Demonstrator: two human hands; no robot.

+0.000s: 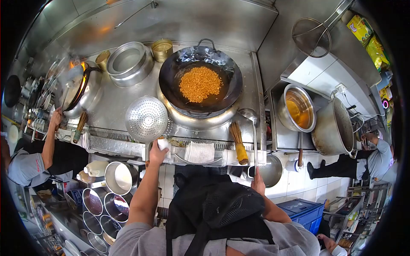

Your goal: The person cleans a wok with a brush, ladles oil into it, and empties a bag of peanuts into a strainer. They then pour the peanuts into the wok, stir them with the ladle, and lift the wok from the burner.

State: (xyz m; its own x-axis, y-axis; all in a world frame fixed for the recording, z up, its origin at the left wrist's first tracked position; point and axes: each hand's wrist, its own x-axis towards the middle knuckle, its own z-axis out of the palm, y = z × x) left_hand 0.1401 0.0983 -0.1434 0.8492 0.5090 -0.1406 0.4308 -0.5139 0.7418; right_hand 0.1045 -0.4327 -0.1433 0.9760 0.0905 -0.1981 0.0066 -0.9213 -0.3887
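In a large black wok (171, 79) on the stove, many small golden-brown pieces (200, 84) sit in oil. My left hand (158, 153) is wrapped round the handle of a perforated skimmer (146, 119), with a white cloth (164, 147) at the fingers. The skimmer's round head is over the steel counter, left of the wok. My right hand (258, 183) grips the long handle of a ladle (255, 136), whose bowl rests at the counter's right side, beside the wok. Between ladle and wok stands a bamboo brush (238, 143).
Left of the wok are a steel pot (130, 64) and a tin (162, 50). A co-worker (32, 162) stands at a flaming wok farther left. At right are a bowl of oil (297, 107), a tall pot (333, 127) and another person (380, 158). A folded towel (200, 153) lies on the front edge.
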